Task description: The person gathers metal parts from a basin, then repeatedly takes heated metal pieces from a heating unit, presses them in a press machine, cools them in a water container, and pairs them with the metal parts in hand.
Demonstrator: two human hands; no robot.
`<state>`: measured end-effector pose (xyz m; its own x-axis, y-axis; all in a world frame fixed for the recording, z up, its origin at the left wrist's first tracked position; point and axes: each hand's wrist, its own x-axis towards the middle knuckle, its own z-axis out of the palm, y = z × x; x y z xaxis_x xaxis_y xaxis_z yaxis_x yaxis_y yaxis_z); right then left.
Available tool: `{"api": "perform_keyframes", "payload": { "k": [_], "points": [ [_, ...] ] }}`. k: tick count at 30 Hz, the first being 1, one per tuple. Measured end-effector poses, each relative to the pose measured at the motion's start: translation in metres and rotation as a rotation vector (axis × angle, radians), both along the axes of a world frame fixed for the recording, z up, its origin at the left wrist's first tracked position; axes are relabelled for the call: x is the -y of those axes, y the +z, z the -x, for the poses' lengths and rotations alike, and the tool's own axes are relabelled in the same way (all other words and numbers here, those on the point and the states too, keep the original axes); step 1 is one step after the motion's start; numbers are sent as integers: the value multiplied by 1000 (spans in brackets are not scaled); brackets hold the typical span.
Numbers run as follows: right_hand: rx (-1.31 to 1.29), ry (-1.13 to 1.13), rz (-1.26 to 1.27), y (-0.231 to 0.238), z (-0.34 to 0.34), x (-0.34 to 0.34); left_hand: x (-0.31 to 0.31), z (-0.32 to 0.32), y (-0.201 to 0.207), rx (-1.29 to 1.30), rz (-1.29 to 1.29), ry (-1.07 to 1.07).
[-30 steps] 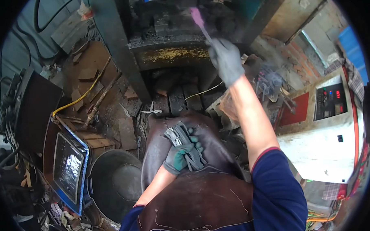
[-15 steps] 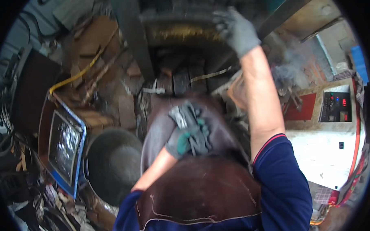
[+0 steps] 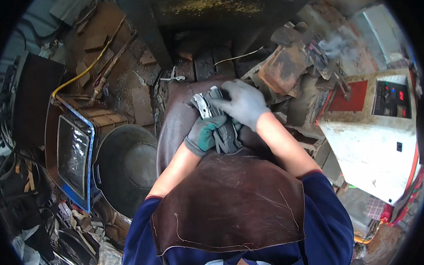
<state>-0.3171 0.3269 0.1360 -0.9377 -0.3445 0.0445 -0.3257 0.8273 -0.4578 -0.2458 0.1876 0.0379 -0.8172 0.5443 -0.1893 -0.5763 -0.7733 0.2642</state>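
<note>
Over the brown leather apron (image 3: 233, 204) on my lap, my left hand (image 3: 205, 133), in a grey and green glove, is closed around a bundle of several flat, dark metal pieces (image 3: 227, 136). Their upper ends stick out past the fingers, and one pale shiny piece with small holes (image 3: 201, 106) shows on the left side. My right hand (image 3: 245, 103), in a plain grey glove, reaches in from the right, its fingers bent onto the upper end of the bundle. The bundle partly hides its fingertips, and the hand is slightly blurred.
A dark steel frame (image 3: 157, 34) stands ahead. At left are a round dark bucket (image 3: 112, 182) and a blue-edged panel (image 3: 90, 160). Right are smoking metal scraps (image 3: 319, 58), a rusty block (image 3: 284, 70) and a white control cabinet (image 3: 362, 146) with a lit display.
My right hand has come down and back from the steel frame to the bundle. My left hand keeps hold of the metal pieces. The whole view has shifted a little.
</note>
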Motion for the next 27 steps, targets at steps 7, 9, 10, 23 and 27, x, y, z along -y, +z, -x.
{"api": "perform_keyframes", "payload": {
  "k": [7,9,10,23,27],
  "points": [
    [180,-188,501,-19,6,-32,-15,-1,24,69,73,-36],
    [465,-554,979,3,8,-58,-8,-3,19,47,189,19],
    [433,-606,1104,13,3,-75,-3,-4,21,68,149,-6],
    [101,-767,1846,-65,-14,-214,-13,3,11,158,49,87],
    [21,-961,1879,-82,24,-222,-14,2,13,139,64,90]
  ]
}}
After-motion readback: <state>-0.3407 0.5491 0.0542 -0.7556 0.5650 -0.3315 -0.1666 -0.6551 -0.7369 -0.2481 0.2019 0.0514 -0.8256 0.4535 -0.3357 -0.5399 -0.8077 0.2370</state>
